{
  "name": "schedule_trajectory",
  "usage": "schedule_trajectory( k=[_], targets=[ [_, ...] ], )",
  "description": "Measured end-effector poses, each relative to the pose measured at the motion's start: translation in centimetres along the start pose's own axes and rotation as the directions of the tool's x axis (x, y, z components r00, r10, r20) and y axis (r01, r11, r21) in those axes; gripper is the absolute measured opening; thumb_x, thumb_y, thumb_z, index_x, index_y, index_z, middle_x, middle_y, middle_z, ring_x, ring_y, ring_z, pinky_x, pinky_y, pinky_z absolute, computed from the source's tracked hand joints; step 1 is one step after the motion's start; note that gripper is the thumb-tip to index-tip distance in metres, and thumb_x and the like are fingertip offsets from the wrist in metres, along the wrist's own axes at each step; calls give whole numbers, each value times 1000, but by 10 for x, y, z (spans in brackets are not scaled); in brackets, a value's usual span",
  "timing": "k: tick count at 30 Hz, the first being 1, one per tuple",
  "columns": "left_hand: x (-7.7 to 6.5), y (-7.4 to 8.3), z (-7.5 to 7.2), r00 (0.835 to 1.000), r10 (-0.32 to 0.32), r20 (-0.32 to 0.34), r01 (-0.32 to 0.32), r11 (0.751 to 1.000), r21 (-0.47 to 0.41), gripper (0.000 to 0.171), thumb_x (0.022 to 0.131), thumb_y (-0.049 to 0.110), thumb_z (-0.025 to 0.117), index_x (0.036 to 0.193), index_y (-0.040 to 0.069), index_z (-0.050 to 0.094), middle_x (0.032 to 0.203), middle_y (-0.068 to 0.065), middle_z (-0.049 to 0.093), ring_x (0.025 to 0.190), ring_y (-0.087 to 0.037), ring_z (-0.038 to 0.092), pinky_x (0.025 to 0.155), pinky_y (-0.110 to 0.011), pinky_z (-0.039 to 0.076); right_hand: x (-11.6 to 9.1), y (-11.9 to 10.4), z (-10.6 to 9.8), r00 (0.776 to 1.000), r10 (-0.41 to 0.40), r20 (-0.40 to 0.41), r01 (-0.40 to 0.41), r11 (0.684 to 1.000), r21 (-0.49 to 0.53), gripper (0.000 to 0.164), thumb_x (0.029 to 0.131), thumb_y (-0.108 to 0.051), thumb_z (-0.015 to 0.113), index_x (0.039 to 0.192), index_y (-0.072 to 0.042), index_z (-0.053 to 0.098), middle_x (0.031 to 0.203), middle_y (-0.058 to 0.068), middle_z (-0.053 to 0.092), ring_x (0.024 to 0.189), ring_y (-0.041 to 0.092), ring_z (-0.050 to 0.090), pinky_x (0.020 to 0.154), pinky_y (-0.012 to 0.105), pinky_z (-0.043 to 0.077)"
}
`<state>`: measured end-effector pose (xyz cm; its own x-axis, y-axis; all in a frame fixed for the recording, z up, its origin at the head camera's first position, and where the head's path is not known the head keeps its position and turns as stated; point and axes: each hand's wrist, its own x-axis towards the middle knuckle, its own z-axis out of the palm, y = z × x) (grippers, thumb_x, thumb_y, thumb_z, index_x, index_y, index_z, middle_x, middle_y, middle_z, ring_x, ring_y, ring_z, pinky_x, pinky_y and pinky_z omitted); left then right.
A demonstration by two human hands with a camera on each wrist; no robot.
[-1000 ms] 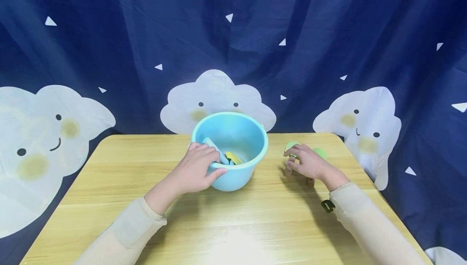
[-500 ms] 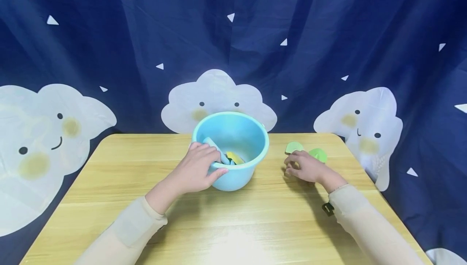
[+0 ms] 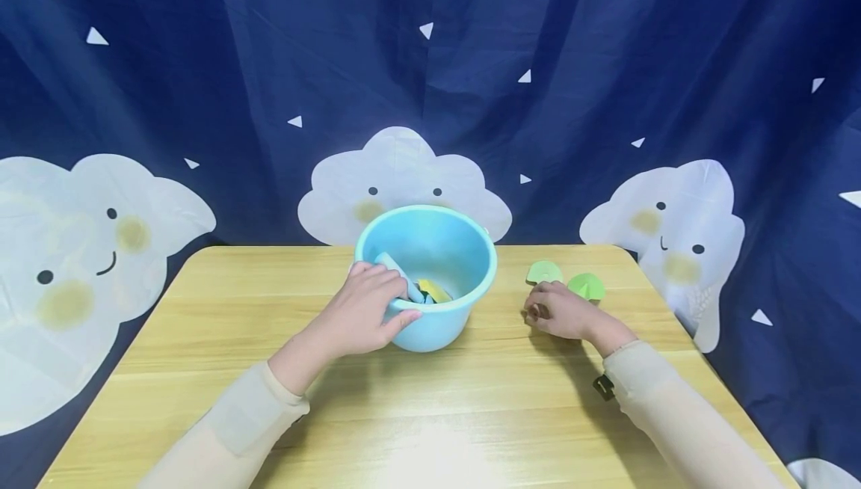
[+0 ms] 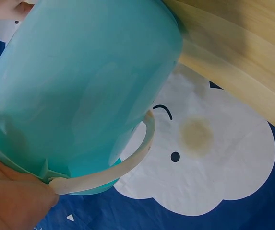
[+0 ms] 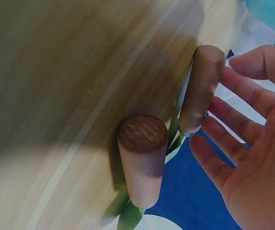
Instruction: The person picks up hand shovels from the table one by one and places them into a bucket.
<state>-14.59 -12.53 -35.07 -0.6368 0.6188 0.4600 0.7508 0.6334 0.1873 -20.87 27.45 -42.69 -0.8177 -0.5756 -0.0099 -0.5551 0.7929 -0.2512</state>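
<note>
A light blue bucket stands on the table. My left hand grips its near left rim, fingers over the edge and thumb outside. Inside show a light blue rod-like piece and a yellow piece. Right of the bucket lie two green-headed hand tools with wooden handles, their exact kind unclear: the left one's green head and the right one's point away from me. My right hand is at the left tool's wooden handle, fingertips against or very near it; the other wooden handle lies beside.
The wooden tabletop ends at a dark blue curtain printed with white clouds. A pale carrying handle hangs on the bucket's outer side. A small black buckle hangs below the right sleeve.
The right hand has lowered slightly toward the near end of the left tool's handle, uncovering both green heads. The left hand and bucket have stayed in place.
</note>
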Motion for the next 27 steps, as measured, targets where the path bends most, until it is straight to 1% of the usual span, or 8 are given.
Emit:
schedule_trajectory(
  k=[2, 6, 9, 14, 17, 22, 27],
  targets=[
    [0, 0, 0, 1000, 1, -2, -1, 1000, -1, 26, 93, 43, 64, 83, 20, 56, 83, 11, 54, 84, -14, 50, 88, -39, 33, 1, 0, 1, 1000, -14, -11, 14, 1000, -7, 18, 85, -11, 73, 103, -11, 73, 109, 6, 62, 102, 28, 54, 91, 49, 44],
    [0, 1, 0, 1000, 2, -5, -2, 1000, -2, 26, 93, 43, 64, 83, 20, 56, 83, 11, 54, 84, -14, 50, 88, -39, 34, 2, -1, 4, 998, -41, -44, 39, 999, -33, 14, 85, -10, 75, 99, -12, 74, 106, 6, 63, 99, 27, 54, 89, 46, 45],
    [0, 0, 1, 1000, 1, -5, -1, 1000, 0, 26, 93, 43, 64, 83, 20, 56, 83, 11, 54, 83, -14, 50, 88, -39, 34, 3, -2, 6, 997, -43, -57, 40, 998, -49, 14, 85, -7, 74, 97, -13, 75, 105, 5, 64, 98, 27, 54, 89, 46, 45],
    [0, -1, 1, 1000, 1, -10, -1, 1000, -1, 27, 93, 43, 64, 83, 20, 56, 83, 11, 54, 83, -14, 50, 88, -39, 34, 6, -1, 9, 997, -32, -70, 25, 996, -89, 20, 83, 1, 72, 95, -15, 75, 103, 2, 63, 99, 28, 54, 90, 47, 46],
    [0, -1, 2, 1000, 3, -13, -3, 1000, -3, 27, 93, 44, 64, 83, 20, 56, 83, 11, 54, 83, -14, 50, 88, -40, 34, 7, -1, 13, 994, -40, -97, 27, 992, -127, 23, 81, 4, 71, 91, -16, 75, 100, 0, 63, 96, 28, 55, 87, 47, 48],
    [0, -2, 3, 1000, -1, -11, 1, 1000, 1, 27, 93, 44, 64, 83, 21, 55, 82, 11, 53, 82, -13, 49, 88, -39, 33, 9, 0, 17, 990, -56, -130, 33, 984, -174, 23, 79, 4, 71, 86, -18, 72, 95, -2, 63, 92, 26, 55, 82, 46, 49],
    [0, -1, 3, 1000, -7, -8, 7, 1000, 0, 27, 92, 44, 65, 82, 21, 55, 81, 12, 53, 81, -12, 49, 88, -40, 33, 9, -2, 16, 991, -57, -124, 32, 980, -197, 20, 79, 3, 72, 86, -16, 71, 95, -2, 63, 92, 26, 54, 81, 45, 48]
  ],
)
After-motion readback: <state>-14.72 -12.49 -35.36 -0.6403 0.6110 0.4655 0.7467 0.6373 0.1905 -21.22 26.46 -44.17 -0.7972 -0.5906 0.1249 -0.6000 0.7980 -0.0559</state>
